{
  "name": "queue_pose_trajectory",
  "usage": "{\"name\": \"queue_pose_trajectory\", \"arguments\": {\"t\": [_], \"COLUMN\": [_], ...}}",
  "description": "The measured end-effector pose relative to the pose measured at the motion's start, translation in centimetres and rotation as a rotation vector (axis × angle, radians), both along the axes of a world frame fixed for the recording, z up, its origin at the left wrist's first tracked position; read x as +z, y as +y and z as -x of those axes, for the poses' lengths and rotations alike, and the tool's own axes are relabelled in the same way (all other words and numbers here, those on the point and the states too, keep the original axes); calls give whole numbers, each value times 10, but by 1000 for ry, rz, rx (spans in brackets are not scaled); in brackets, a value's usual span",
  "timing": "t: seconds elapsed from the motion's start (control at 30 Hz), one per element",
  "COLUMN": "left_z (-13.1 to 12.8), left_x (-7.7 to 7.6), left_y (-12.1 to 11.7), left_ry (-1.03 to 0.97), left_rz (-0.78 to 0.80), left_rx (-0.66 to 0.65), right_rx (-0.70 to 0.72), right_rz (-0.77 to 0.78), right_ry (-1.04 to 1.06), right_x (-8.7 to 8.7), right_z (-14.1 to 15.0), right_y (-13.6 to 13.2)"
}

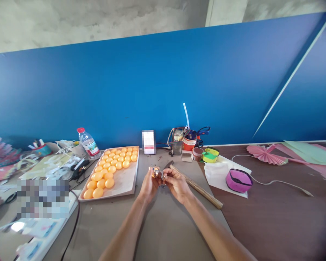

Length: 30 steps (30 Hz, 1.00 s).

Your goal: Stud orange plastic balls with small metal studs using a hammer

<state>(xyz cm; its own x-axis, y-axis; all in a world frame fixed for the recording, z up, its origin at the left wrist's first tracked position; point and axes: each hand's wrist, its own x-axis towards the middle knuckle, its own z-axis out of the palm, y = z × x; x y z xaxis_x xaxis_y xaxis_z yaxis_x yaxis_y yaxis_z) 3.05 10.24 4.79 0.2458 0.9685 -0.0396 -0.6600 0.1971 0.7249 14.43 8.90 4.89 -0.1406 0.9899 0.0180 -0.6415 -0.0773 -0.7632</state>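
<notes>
Small shiny piece is gripped in the left hand, above the grey work surface. Right hand is held with fingertips bunched just beside it; whether anything is pinched cannot be told.

Worn on the head, as single view; looking from close above the near side of the bench, forward and down, toward far blue partition.

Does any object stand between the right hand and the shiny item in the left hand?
Nothing visible stands between the right hand and the shiny item in the left hand; the wooden-handled tool lies on the table, outside that gap.
</notes>
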Motion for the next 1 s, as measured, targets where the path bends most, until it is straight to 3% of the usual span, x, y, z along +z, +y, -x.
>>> {"name": "queue_pose_trajectory", "arguments": {"t": [0.4, 0.67, 1.0], "left_z": [-6, -7, -6], "left_x": [-7, -14, -24], "left_y": [-1, 0, 2], "left_ry": [152, 198, 281], "left_rz": [-56, -62, -90], "left_rx": [29, 96, 118], "right_rx": [-117, -180, -166], "right_rz": [-76, -88, -46], "right_ry": [-230, -267, -248], "right_x": [-10, -18, -15], "right_z": [5, 10, 9], "right_y": [1, 1, 1]}}
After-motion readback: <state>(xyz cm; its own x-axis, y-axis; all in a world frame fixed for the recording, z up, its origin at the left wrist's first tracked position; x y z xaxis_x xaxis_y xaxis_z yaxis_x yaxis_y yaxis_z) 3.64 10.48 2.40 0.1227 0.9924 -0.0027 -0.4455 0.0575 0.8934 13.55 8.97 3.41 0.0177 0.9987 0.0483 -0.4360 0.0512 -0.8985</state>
